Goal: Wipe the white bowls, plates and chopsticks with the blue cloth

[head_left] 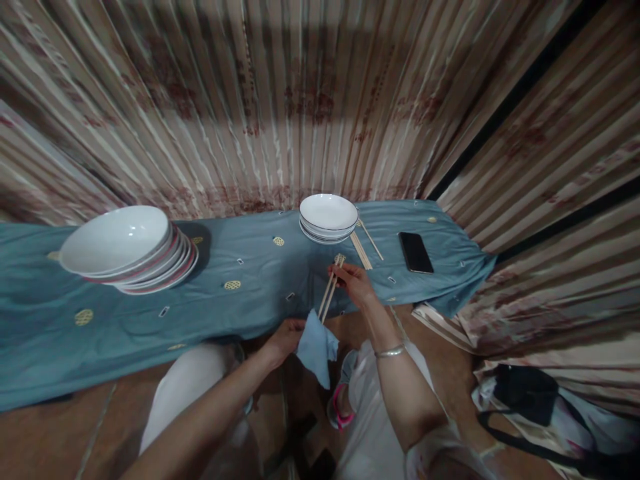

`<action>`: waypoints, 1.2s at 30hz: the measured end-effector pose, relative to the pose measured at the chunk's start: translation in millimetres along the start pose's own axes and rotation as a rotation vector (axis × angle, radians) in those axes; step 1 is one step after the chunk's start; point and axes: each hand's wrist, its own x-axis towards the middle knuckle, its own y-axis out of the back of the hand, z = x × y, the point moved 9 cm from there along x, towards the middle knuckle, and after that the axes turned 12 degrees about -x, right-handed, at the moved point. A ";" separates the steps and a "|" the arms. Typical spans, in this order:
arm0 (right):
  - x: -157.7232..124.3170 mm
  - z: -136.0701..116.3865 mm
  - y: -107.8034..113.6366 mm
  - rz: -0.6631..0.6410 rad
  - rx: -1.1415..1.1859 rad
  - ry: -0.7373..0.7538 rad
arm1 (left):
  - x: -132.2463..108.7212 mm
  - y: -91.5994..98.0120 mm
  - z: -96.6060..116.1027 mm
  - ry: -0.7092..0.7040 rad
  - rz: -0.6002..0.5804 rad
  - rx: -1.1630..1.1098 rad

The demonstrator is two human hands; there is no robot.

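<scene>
My right hand [353, 280] pinches a pair of wooden chopsticks [330, 290] near their upper ends, over the front of the cloth-covered table. The chopsticks slant down to the left, and their lower ends go behind a light blue cloth [316, 350]. My left hand [287, 339] is closed on that cloth, which hangs down in front of the table edge; some of its fingers are hidden by the cloth. Several more chopsticks [361, 250] lie on the table just beyond my right hand, beside a short stack of white bowls [329, 217].
A taller, leaning stack of white dishes [120, 243] stands at the left on the blue-green tablecloth [250, 267]. A black phone [415, 253] lies to the right. Pleated curtains [300, 100] hang close behind the table and along the right. A black bag [530, 400] rests at the lower right.
</scene>
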 end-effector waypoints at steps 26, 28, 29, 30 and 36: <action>-11.5 4.5 -32.7 -0.045 -0.019 -0.006 | -7.3 0.2 14.9 -0.078 0.053 -0.088; -9.4 2.3 -25.1 -0.005 -0.009 0.003 | -10.5 0.2 11.3 -0.065 0.044 -0.081; -8.7 1.5 -22.3 0.008 -0.006 0.007 | -11.9 0.3 9.6 -0.059 0.041 -0.078; -8.3 1.0 -20.2 0.016 -0.003 0.010 | -13.2 0.5 8.2 -0.054 0.039 -0.074; -6.3 0.8 -12.1 0.054 0.007 0.012 | -18.5 -3.8 2.9 -0.045 0.018 -0.037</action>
